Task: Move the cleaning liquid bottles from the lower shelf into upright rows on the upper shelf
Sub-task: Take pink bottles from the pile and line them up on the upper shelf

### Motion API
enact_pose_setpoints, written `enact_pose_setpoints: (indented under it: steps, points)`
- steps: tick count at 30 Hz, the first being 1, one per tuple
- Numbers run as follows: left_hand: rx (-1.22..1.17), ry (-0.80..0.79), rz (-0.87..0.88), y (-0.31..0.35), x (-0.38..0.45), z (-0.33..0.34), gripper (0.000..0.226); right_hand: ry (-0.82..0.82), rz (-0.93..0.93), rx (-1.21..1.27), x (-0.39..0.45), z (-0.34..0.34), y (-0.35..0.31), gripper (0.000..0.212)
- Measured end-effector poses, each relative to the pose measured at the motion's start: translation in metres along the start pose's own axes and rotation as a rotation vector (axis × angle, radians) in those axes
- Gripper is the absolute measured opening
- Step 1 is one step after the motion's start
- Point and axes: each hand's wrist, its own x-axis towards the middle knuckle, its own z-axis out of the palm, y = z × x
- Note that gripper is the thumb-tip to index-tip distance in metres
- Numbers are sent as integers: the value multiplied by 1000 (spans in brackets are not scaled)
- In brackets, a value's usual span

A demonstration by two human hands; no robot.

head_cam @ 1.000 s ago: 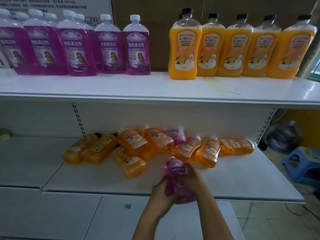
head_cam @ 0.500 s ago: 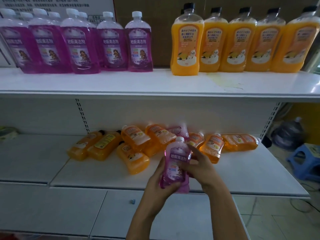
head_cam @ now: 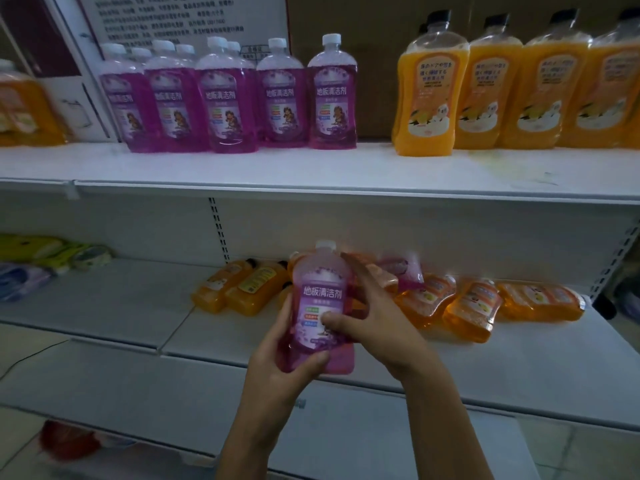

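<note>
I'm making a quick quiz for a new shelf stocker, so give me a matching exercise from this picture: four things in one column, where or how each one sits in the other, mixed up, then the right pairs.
Things
1. purple bottle with white cap
2. orange bottles with black caps
3. purple bottles
4. orange bottles

Places or states
A. lying on their sides on the lower shelf
B. upright, left part of the upper shelf
C. held upright by the left hand and right hand
D. upright, right part of the upper shelf

Pairs: 1-C, 2-D, 3-B, 4-A
</note>
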Motion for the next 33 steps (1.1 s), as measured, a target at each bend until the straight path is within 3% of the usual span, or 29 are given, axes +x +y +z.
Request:
enact_pose_setpoints:
  steps: [9, 13, 19, 29, 33]
  points:
    - [19, 121, 178, 43, -5, -63, 88, -126, -102, 9, 27, 72, -39, 92]
    - [36, 106, 204, 61, 1, -89, 89, -131, -140, -5, 41, 94, -56, 93]
    - [126, -71, 231, 84, 11, -145, 92, -177, -190, -49, 52, 128, -78, 92]
    - [144, -249, 421, 141, 58, -166, 90, 52, -364, -121, 62, 149, -136, 93]
    - [301, -372, 549, 170, 91, -157, 95, 124, -438, -246, 69, 139, -171, 103]
